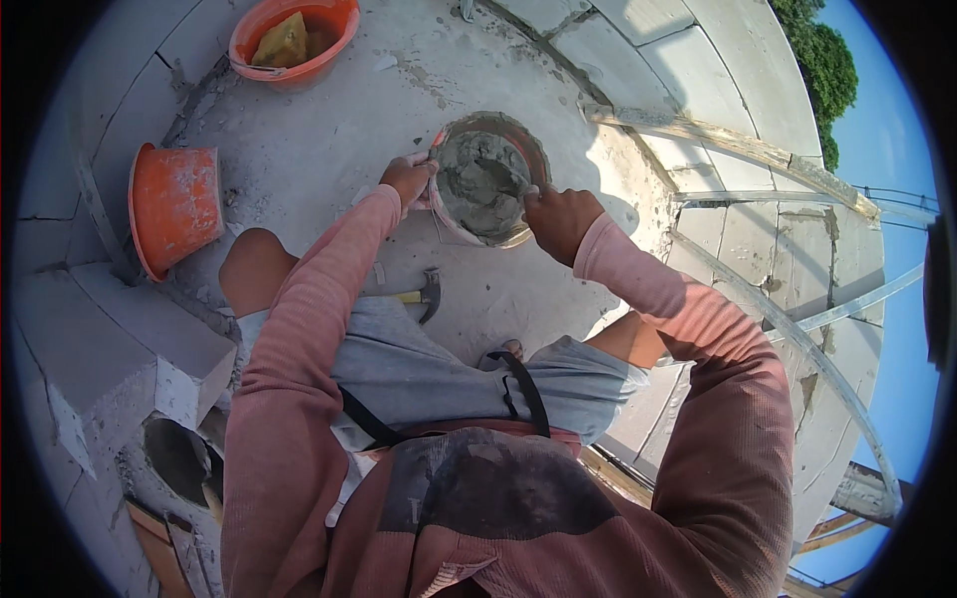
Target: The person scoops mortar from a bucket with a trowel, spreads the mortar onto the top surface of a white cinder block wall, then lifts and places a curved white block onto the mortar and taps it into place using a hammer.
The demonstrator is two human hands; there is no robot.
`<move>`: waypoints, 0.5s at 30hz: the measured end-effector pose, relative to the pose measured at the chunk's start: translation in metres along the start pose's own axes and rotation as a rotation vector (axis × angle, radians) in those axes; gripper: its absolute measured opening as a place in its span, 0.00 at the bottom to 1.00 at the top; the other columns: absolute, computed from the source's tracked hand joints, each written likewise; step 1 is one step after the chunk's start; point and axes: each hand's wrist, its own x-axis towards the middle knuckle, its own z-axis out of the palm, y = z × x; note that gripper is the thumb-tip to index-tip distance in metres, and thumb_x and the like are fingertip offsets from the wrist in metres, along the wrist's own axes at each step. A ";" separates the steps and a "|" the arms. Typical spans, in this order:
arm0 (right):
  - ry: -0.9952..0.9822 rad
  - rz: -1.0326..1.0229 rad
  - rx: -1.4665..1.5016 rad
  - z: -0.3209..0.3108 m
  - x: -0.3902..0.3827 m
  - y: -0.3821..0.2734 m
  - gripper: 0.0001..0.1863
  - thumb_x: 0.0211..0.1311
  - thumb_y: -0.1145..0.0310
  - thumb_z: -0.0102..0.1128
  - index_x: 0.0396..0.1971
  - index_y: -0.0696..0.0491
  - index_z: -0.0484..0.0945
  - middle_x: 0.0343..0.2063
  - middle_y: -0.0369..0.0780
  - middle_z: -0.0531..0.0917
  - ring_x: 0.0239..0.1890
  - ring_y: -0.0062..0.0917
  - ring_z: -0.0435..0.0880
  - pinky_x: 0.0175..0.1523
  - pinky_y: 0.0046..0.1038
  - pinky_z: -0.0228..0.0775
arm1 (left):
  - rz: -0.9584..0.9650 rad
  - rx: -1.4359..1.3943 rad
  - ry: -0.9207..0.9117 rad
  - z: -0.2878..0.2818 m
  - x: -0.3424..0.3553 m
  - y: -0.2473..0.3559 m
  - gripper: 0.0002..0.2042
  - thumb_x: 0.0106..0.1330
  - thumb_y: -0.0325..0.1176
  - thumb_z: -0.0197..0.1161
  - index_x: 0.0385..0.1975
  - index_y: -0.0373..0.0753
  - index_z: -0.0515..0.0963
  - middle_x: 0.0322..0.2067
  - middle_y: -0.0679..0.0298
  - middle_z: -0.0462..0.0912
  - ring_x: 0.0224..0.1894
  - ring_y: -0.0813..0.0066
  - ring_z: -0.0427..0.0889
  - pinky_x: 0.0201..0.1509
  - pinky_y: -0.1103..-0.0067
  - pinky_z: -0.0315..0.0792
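A round orange bucket (538, 157), its walls crusted with grey, stands on the floor ahead of me. Wet grey mortar (474, 194) fills much of it, with a lumpy, stirred surface. My left hand (409, 179) grips the bucket's left rim, thumb and fingers closed on it. At the opposite rim, my right hand (561, 221) is closed in a fist; whatever it holds is hidden by the fingers and mortar. A hammer (430, 295) with a yellowish handle lies on the floor near my left knee.
An orange tub (179, 211) lies tipped on its side at left. Behind it, another orange basin (344, 45) holds a yellow sponge-like lump (282, 43). Pale block walls surround me. A wooden beam (718, 135) and metal bars lean at right. A dark round container (179, 458) sits lower left.
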 end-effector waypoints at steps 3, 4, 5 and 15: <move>0.015 0.064 0.007 -0.032 -0.024 0.041 0.12 0.69 0.60 0.53 0.42 0.52 0.79 0.31 0.47 0.83 0.33 0.41 0.86 0.39 0.42 0.79 | -0.009 0.001 0.030 0.004 -0.001 0.003 0.24 0.71 0.37 0.59 0.67 0.42 0.69 0.47 0.61 0.81 0.42 0.68 0.82 0.46 0.62 0.82; 0.007 0.066 0.006 -0.033 -0.023 0.052 0.13 0.70 0.59 0.53 0.43 0.52 0.79 0.31 0.46 0.83 0.33 0.41 0.86 0.40 0.43 0.79 | -0.012 -0.004 0.030 0.004 -0.002 0.003 0.24 0.71 0.37 0.59 0.67 0.42 0.69 0.47 0.61 0.81 0.42 0.68 0.82 0.46 0.62 0.82; -0.005 0.080 0.005 -0.033 -0.021 0.063 0.14 0.71 0.57 0.52 0.43 0.51 0.79 0.31 0.46 0.83 0.33 0.42 0.86 0.40 0.43 0.78 | -0.010 0.006 0.034 0.008 -0.001 0.004 0.24 0.71 0.37 0.58 0.67 0.42 0.68 0.47 0.60 0.81 0.43 0.67 0.82 0.47 0.63 0.82; -0.228 0.047 -0.079 0.020 0.081 0.019 0.10 0.64 0.67 0.56 0.37 0.53 0.85 0.37 0.45 0.87 0.42 0.40 0.88 0.47 0.38 0.81 | 0.040 0.041 0.048 0.017 -0.002 0.000 0.21 0.72 0.38 0.58 0.64 0.43 0.71 0.37 0.66 0.79 0.35 0.72 0.81 0.47 0.62 0.81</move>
